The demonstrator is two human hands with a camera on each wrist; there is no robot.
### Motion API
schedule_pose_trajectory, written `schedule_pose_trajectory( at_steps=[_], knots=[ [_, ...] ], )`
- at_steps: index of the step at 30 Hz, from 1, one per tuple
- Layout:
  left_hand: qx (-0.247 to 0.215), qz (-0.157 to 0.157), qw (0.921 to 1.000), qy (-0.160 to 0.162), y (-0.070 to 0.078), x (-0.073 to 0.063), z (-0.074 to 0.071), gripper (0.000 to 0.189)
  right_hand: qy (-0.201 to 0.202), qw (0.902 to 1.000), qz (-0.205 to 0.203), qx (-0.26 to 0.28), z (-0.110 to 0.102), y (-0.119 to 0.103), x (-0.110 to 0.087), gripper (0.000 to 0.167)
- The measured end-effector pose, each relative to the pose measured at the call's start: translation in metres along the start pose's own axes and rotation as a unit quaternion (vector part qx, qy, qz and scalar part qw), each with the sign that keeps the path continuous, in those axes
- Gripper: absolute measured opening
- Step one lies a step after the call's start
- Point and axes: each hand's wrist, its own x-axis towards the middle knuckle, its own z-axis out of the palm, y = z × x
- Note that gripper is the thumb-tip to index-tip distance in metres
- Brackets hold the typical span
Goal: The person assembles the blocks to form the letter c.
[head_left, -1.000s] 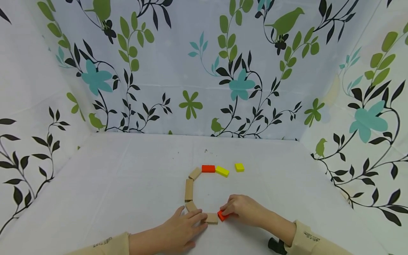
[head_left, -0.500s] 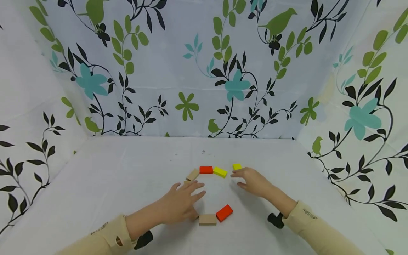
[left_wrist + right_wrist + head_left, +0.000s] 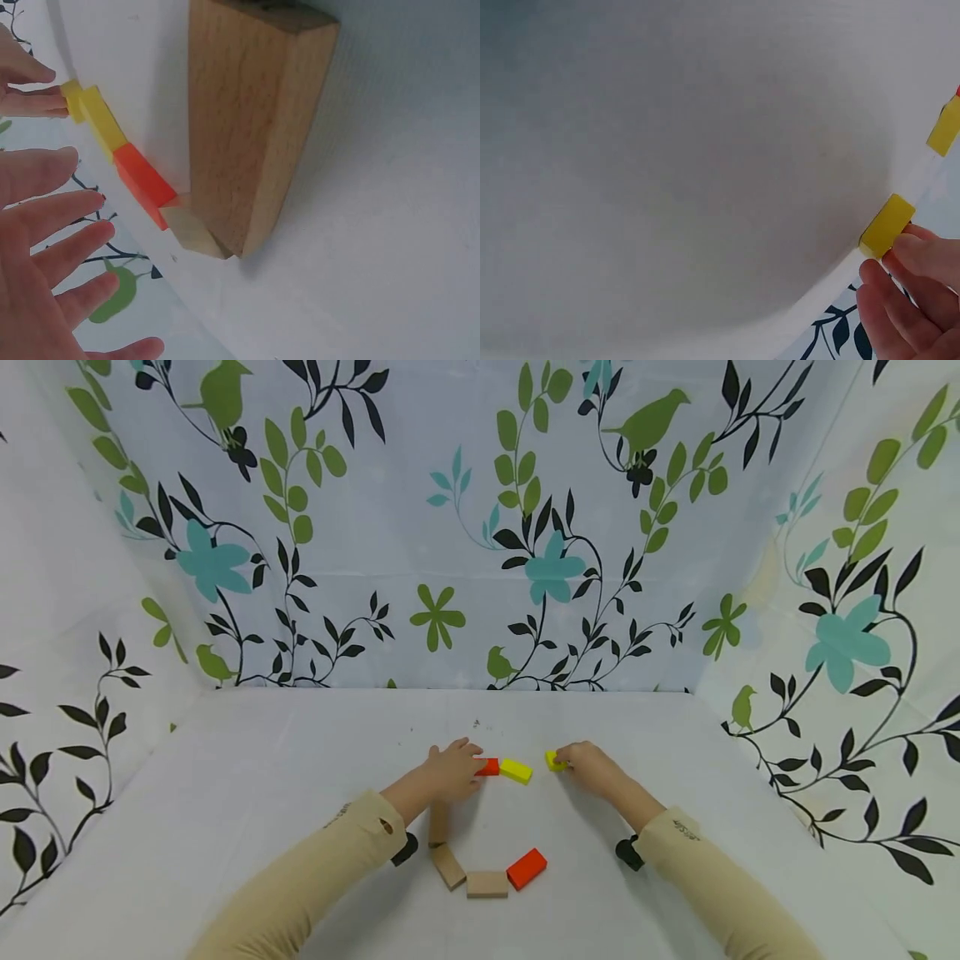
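Note:
My right hand [image 3: 597,771] pinches a yellow block [image 3: 889,225] between thumb and fingers, at the back right of the table. Left of it, a second yellow block [image 3: 516,771] touches a red block [image 3: 492,767] in a curved row. Over the row's back left end hangs my left hand [image 3: 452,772], its fingers spread and fairly straight in the left wrist view, holding nothing. It partly covers the red block and hides a wooden block [image 3: 196,231] from the head view. Whether its fingertips touch the red block, I cannot tell.
The row curves on through an upright-looking wooden block [image 3: 240,112], a slanted one [image 3: 448,867] and a front one [image 3: 487,885] to another red block [image 3: 527,868]. White cloth [image 3: 300,760] covers the table; patterned cloth [image 3: 405,527] hangs behind.
The right hand let go of the front red block, moved back and took hold of the loose yellow block. The left hand left the front wooden blocks and moved back to the row's far end.

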Motion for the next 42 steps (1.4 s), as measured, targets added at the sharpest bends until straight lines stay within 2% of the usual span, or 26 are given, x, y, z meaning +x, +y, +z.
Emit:
schedule_pose_trajectory(
  at_steps=[4, 9, 18, 24, 28, 35, 42],
  knots=[
    [-0.001, -0.017, 0.9994, -0.030, -0.001, 0.011, 0.008, 0.040, -0.004, 0.9996, 0.023, 0.017, 0.001, -0.006, 0.002, 0.017],
    [-0.010, -0.031, 0.9986, -0.042, -0.001, 0.012, 0.012, 0.041, -0.007, 0.9990, 0.035, 0.029, -0.001, -0.012, -0.002, 0.011],
    [-0.020, -0.027, 0.9990, -0.031, -0.003, 0.010, 0.013, 0.042, -0.004, 0.9993, 0.020, 0.030, -0.001, -0.015, -0.012, 0.009],
    [-0.030, -0.025, 0.9986, -0.036, -0.003, 0.012, 0.014, 0.045, 0.005, 0.9994, -0.021, 0.025, 0.001, -0.015, -0.018, 0.009],
    [-0.031, -0.012, 0.9991, -0.026, 0.000, 0.014, 0.014, 0.046, 0.006, 0.9993, -0.029, 0.021, 0.003, -0.017, -0.021, 0.009],
    [-0.024, 0.041, 0.9987, -0.016, 0.014, 0.021, 0.016, 0.047, -0.002, 0.9987, -0.045, 0.025, 0.003, -0.019, -0.024, 0.009],
    [-0.007, 0.047, 0.9988, -0.014, 0.024, 0.019, 0.018, 0.045, -0.012, 0.9983, -0.053, 0.021, 0.000, -0.021, -0.029, 0.010]
  ],
)
